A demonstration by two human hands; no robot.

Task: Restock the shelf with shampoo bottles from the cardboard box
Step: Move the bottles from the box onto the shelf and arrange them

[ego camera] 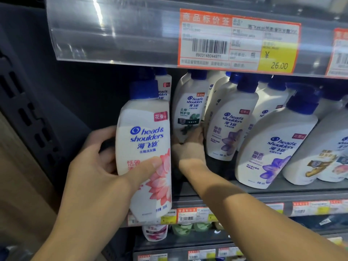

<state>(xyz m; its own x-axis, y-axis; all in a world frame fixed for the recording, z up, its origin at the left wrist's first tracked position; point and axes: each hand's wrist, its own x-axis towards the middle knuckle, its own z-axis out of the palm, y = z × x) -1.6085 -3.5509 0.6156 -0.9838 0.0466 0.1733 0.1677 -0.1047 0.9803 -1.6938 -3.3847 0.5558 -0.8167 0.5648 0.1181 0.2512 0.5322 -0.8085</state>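
Note:
My left hand [98, 164] grips a white shampoo bottle with a pink flower and blue cap [145, 147], upright in front of the shelf's left end. My right hand [190, 147] reaches deep into the shelf and holds the lower part of a white bottle with a green label [190, 110], which leans left. Whether its fingers curl fully round that bottle is hidden. To the right stand white bottles with purple flowers [227, 129], tilted, on the grey shelf [282, 191]. The cardboard box is not in view.
A clear price rail with an orange and yellow tag [239, 40] hangs just above the bottles. A dark slotted upright [28, 113] bounds the shelf at the left. Below, a rail of price tags [188, 215] fronts a lower shelf with more bottles [155, 232].

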